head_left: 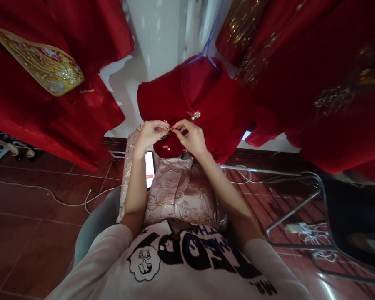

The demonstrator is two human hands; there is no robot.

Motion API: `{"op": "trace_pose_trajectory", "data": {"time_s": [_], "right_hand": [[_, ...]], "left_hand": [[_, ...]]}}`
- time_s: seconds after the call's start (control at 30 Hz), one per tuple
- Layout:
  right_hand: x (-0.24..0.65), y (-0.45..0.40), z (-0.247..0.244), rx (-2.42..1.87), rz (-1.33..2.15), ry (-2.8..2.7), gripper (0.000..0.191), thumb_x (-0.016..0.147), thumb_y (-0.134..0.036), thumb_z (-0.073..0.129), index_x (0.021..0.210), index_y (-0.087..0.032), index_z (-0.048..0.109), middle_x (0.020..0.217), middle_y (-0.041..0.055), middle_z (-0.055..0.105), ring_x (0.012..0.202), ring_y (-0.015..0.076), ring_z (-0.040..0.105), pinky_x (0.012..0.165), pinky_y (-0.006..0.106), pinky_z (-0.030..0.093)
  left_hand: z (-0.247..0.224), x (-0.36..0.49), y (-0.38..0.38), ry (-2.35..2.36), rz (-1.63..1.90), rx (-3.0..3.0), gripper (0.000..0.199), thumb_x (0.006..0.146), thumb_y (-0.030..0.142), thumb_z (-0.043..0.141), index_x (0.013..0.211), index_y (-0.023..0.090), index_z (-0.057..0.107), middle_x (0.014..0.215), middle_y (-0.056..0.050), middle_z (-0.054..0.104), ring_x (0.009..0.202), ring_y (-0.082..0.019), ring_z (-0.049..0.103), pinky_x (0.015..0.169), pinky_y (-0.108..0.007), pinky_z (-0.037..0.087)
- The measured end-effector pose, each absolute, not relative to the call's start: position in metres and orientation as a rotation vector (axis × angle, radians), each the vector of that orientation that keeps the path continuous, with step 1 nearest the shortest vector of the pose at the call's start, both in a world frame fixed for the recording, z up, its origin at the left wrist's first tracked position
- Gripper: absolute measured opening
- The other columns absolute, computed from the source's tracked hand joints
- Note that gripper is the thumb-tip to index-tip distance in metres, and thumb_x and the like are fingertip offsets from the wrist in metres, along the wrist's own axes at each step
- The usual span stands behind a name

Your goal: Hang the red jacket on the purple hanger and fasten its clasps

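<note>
A white printed T-shirt [187, 254] is closest, with pink patterned cloth [181, 187] beyond it and a lit phone [149, 168] lying by the left forearm. The left hand [151, 134] and right hand [192, 136] meet, fingertips pinched on a small fastener [170, 129] at the front of the red top [218, 104], which hangs from a purple hanger [207, 45], a beaded flower [196, 115] just above the right hand
</note>
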State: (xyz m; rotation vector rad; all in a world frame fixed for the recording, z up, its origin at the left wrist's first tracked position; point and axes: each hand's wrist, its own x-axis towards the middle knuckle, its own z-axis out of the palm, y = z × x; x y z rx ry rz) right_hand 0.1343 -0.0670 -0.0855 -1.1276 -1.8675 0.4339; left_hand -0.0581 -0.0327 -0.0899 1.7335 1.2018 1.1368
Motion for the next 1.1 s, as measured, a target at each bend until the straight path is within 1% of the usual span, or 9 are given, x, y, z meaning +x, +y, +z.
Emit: {"op": "trace_pose_trajectory", "data": {"time_s": [0.1, 0.23, 0.5, 0.7, 0.77, 0.87, 0.93, 1.03, 1.1], "right_hand": [[0.13, -0.066, -0.086, -1.165, 0.397, -1.843, 0.007, 0.094, -0.018, 0.064, 0.098, -0.022, 0.067, 0.098, 0.0033, 0.072, 0.082, 0.0158, 0.066, 0.072, 0.03, 0.054], [0.127, -0.065, -0.089, -1.233, 0.351, -1.842, 0.007, 0.096, -0.018, 0.063, 0.098, -0.022, 0.068, 0.1, 0.0037, 0.073, 0.084, 0.0172, 0.067, 0.072, 0.031, 0.054], [0.124, -0.061, -0.09, -1.287, 0.316, -1.852, 0.008, 0.098, -0.016, 0.064, 0.1, -0.02, 0.071, 0.099, 0.0044, 0.073, 0.083, 0.0173, 0.068, 0.072, 0.031, 0.054], [0.126, -0.061, -0.09, -1.263, 0.357, -1.855, 0.014, 0.099, -0.017, 0.061, 0.106, -0.019, 0.073, 0.105, 0.0057, 0.075, 0.089, 0.018, 0.071, 0.073, 0.03, 0.058], [0.129, -0.061, -0.087, -1.209, 0.433, -1.841, 0.019, 0.096, -0.013, 0.061, 0.11, -0.018, 0.073, 0.111, 0.0063, 0.076, 0.094, 0.0179, 0.073, 0.075, 0.028, 0.06], [0.139, -0.066, -0.08, -1.147, 0.57, -1.827, 0.02, 0.091, -0.011, 0.064, 0.108, -0.017, 0.074, 0.107, 0.0055, 0.079, 0.096, 0.0174, 0.076, 0.082, 0.028, 0.062], [0.15, -0.073, -0.077, -1.16, 0.668, -1.864, 0.014, 0.091, -0.016, 0.066, 0.1, -0.017, 0.076, 0.095, 0.0039, 0.08, 0.086, 0.0169, 0.077, 0.082, 0.029, 0.063], [0.17, -0.085, -0.078, -1.29, 0.862, -2.005, 0.016, 0.092, -0.024, 0.066, 0.087, -0.018, 0.079, 0.072, 0.0029, 0.076, 0.063, 0.0167, 0.073, 0.066, 0.03, 0.061], [0.18, -0.092, -0.08, -1.446, 0.915, -2.131, 0.018, 0.091, -0.023, 0.066, 0.081, -0.018, 0.08, 0.065, 0.0044, 0.073, 0.06, 0.0184, 0.072, 0.062, 0.03, 0.058]], "left_hand": [[-0.089, -0.055, -0.035, 1.244, 1.169, 1.697, 0.021, 0.078, 0.012, 0.076, 0.098, 0.013, 0.082, 0.093, -0.009, 0.081, 0.085, -0.02, 0.077, 0.083, -0.033, 0.064], [-0.088, -0.053, -0.038, 1.281, 1.194, 1.708, 0.02, 0.078, 0.014, 0.075, 0.096, 0.015, 0.084, 0.096, -0.008, 0.082, 0.086, -0.02, 0.078, 0.083, -0.033, 0.064], [-0.089, -0.058, -0.038, 1.335, 1.219, 1.743, 0.013, 0.078, 0.015, 0.077, 0.089, 0.017, 0.084, 0.087, -0.006, 0.082, 0.079, -0.019, 0.077, 0.078, -0.029, 0.062], [-0.089, -0.055, -0.035, 1.258, 1.214, 1.678, 0.011, 0.08, 0.01, 0.072, 0.087, 0.014, 0.08, 0.094, -0.008, 0.081, 0.088, -0.017, 0.077, 0.087, -0.028, 0.061], [-0.089, -0.057, -0.036, 1.279, 1.186, 1.637, 0.013, 0.08, 0.009, 0.07, 0.089, 0.012, 0.078, 0.095, -0.008, 0.081, 0.087, -0.016, 0.076, 0.085, -0.027, 0.06], [-0.087, -0.062, -0.039, 1.305, 0.999, 1.653, 0.015, 0.077, 0.006, 0.067, 0.088, 0.011, 0.076, 0.087, -0.006, 0.079, 0.078, -0.014, 0.074, 0.076, -0.024, 0.058], [-0.085, -0.063, -0.044, 1.3, 0.755, 1.702, 0.014, 0.077, 0.007, 0.066, 0.087, 0.012, 0.076, 0.08, -0.005, 0.077, 0.072, -0.014, 0.072, 0.069, -0.023, 0.056], [-0.081, -0.059, -0.049, 1.307, 0.352, 1.72, 0.022, 0.081, 0.014, 0.07, 0.102, 0.011, 0.078, 0.077, -0.007, 0.076, 0.071, -0.017, 0.073, 0.064, -0.024, 0.054], [-0.081, -0.054, -0.05, 1.342, 0.181, 1.755, 0.037, 0.081, 0.018, 0.074, 0.117, 0.009, 0.075, 0.083, -0.009, 0.077, 0.076, -0.019, 0.074, 0.066, -0.025, 0.055]]}}
